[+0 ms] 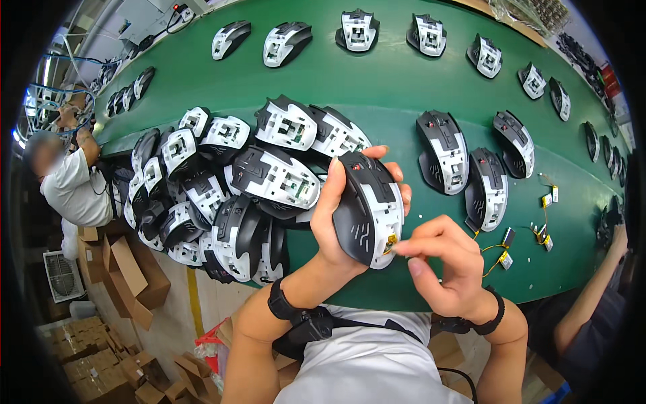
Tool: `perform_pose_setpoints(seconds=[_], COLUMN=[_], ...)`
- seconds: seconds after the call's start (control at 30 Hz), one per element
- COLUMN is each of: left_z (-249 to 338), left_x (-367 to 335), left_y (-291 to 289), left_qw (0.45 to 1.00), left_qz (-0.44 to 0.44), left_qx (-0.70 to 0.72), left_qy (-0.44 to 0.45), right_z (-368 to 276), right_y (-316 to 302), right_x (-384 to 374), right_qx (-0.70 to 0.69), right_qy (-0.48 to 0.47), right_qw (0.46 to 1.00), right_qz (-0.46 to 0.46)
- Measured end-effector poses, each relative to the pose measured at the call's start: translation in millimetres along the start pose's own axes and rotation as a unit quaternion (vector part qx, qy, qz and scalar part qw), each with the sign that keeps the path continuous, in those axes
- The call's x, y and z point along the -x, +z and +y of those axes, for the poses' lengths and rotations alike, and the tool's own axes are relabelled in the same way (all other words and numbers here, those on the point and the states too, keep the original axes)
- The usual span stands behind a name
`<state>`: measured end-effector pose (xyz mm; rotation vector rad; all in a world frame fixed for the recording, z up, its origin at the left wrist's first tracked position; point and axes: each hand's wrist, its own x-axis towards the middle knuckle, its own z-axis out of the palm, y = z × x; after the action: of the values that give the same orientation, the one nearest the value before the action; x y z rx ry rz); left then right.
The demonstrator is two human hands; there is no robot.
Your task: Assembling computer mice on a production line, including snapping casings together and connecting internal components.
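My left hand (334,222) grips a black and white computer mouse (367,202) without its top cover, tilted with its rear end toward me. A small yellow-taped part (389,242) sits in an opening at that rear end. My right hand (449,266) has its fingers curled together at this opening, the index fingertip touching or nearly touching the yellow part; what lies between the fingers is hidden. Beside my right hand, several small silver batteries (505,260) with yellow tape and wires lie on the green table (397,87).
Left of my hands is a heap of similar mice (232,232). Three mice (444,155) stand to the right, and more (358,31) line the far side. Co-workers are at the left (81,182) and right (585,316). Cardboard boxes (131,269) lie on the floor.
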<state>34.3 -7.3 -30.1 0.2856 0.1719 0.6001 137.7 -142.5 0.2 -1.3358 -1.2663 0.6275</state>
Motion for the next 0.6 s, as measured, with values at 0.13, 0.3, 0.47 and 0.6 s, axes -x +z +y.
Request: perform_pose_setpoints(seconds=[0.13,0.3,0.47,0.6], left_z=[0.2,-3.0,-3.9,-14.1], left_x=[-0.4,-4.4,4.2,6.8], left_y=[-2.1,-3.7,5.5,16.1], left_qw=[0.999,0.999,0.938,0.802], left_qz=[-0.030,-0.050,-0.038,-0.094], left_qx=[-0.011,0.001,-0.285,-0.499], left_qy=[0.014,0.006,0.194,0.316], right_z=[-0.2,6.3,-6.3,0.6], right_y=[14.0,2.3,-7.3,0.4], right_x=[1.6,4.8,-9.3,0.6], right_qx=[0.056,0.036,0.002,-0.190], right_qy=[-0.026,-0.033,0.004,0.089], right_qw=[0.998,0.997,1.000,0.978], right_qz=[-0.015,-0.056,-0.017,-0.010])
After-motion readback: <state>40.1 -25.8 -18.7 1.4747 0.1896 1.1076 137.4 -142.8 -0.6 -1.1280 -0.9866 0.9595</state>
